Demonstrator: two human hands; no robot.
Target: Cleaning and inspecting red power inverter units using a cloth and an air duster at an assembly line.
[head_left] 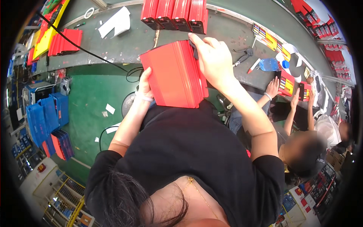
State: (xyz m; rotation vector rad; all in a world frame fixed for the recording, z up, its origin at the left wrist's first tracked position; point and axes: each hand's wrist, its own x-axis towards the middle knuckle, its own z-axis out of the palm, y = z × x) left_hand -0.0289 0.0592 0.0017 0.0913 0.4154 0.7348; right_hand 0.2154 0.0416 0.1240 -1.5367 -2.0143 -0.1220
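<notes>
Green-topped workbench (pixel 143 38) runs across the upper part of the view, curving with the lens; green floor (pixel 90 109) below it on the left. Person in a black shirt stands at the bench edge, seen from above.

Stack of red flat cards (pixel 174 75) is held upright on edge between both hands, in front of the chest and just short of the bench edge. Left hand (pixel 145 87) is closed on the stack's lower left side, fingers wrapped behind it, a pale band at the wrist. Right hand (pixel 213 60) grips the top right corner, fingers curled over the upper edge, thumb side toward the bench.

On the bench beyond the stack: a row of red boxes with black ends (pixel 174 14), touching one another. Left of them, white paper sheets (pixel 115 22) and a fanned pile of red sheets (pixel 66 41). A black cable (pixel 87 51) crosses the bench. To the right, pliers (pixel 242 56) and a blue bottle (pixel 270 64).

Co-worker's hand (pixel 272 87) rests on a colourful package at right. Blue trays (pixel 47 113) are stacked on the floor at left.
</notes>
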